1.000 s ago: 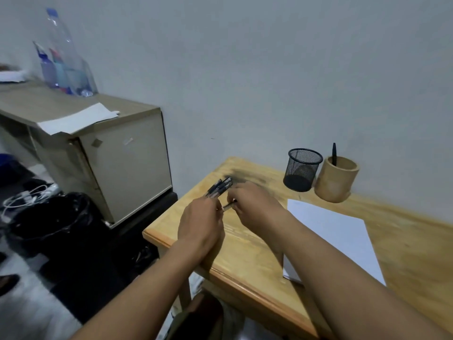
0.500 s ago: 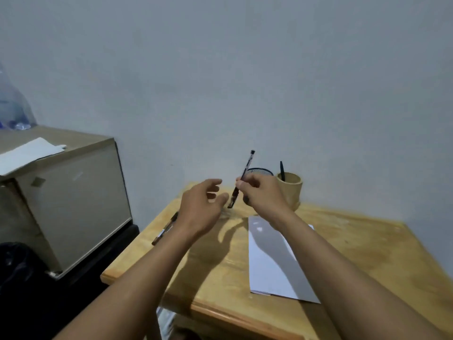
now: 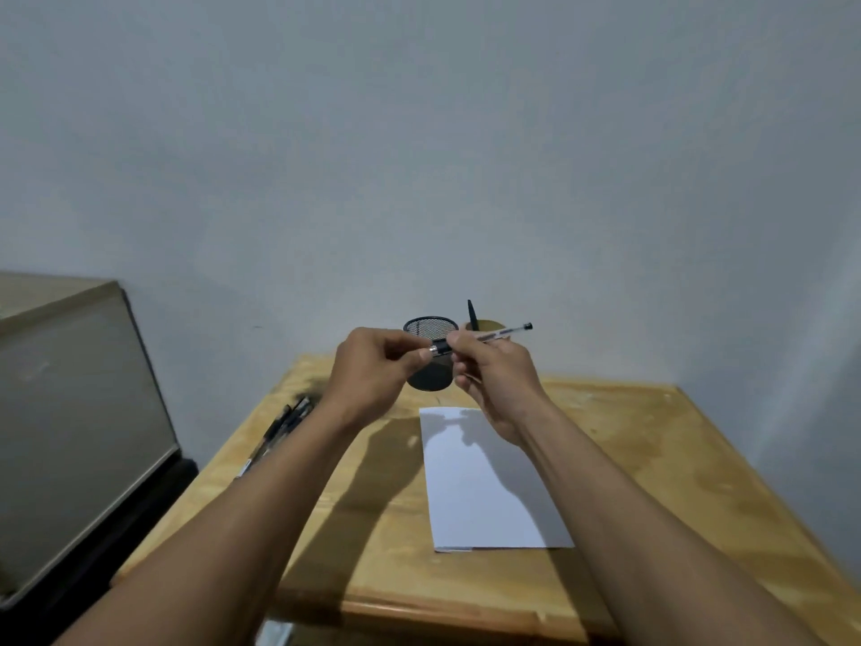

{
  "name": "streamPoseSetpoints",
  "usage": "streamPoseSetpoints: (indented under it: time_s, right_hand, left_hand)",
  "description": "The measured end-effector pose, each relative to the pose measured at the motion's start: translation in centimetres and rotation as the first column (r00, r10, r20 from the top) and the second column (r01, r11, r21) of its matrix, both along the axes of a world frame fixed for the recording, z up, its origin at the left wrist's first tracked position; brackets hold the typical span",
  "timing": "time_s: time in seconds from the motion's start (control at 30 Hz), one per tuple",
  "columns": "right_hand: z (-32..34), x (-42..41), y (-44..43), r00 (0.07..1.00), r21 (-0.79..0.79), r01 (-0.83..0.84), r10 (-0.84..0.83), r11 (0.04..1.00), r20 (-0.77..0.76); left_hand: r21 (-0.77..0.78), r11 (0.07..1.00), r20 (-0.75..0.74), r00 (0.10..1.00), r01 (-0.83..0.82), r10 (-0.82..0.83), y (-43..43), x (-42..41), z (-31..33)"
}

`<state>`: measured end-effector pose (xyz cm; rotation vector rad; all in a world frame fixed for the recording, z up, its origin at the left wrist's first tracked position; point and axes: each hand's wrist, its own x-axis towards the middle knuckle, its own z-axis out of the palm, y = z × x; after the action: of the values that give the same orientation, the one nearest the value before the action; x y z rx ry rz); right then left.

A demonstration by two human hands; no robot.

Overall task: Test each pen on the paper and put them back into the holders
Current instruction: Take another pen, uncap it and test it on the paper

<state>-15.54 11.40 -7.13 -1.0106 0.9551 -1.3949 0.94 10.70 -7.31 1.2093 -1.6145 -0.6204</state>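
Near mesh holder [image 3: 429,380], pen [image 3: 501,334] now level, not upright; left grip [image 3: 368,370] newly pinches its end; right grip [image 3: 496,375] holds barrel.

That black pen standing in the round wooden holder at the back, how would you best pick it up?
Pinch the upper end of the black pen, coming straight down from above. It stands nearly upright, and only that end shows above the rim of the round wooden holder; the rest sits inside.
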Motion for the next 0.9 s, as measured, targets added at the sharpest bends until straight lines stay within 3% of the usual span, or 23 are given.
streamPoseSetpoints:
  time_s: [0.27,0.4,0.53,0.63,0.77,0.9]
  right_hand:
    - [-0.1,-0.3,-0.4,0.999,-0.035,0.001,-0.002,0.999,-0.045]
    - [0.0,-2.1,-1.1,0.997,-0.024,0.077,-0.076,0.997,0.032]
    - [-0.9,-2.9,-1.3,0.982,-0.065,0.084,-0.094,0.994,-0.166]
    - [-2.2,-2.1,-1.6,0.968,-0.060,0.081,-0.093,0.995,-0.232]
    - [-3.9,-1.9,-1.8,0.950,-0.014,0.191,-0.188,0.982,-0.250]
    - [-6.8,-1.6,-1.9,0.883,0.014,0.395,-0.376,0.918,-0.283]
  left_hand:
    - [0.042,0.993,-0.043,0.993,0.109,-0.107,-0.7,-0.4,0.2]
    - [0.115,0.985,-0.085,0.989,0.132,-0.123,-1.1,1.4,-0.3]
    - [0.163,0.985,-0.023,0.998,0.059,-0.056,-1.4,2.6,-2.1]
    - [0.187,0.982,-0.038,0.999,0.017,-0.011,-2.5,1.8,-3.3]
    - [0.162,0.982,0.183,0.980,-0.102,0.072,-4.0,1.1,-4.3]
    - [0.143,0.982,0.249,0.965,-0.120,0.082,-6.0,-0.5,-5.7]
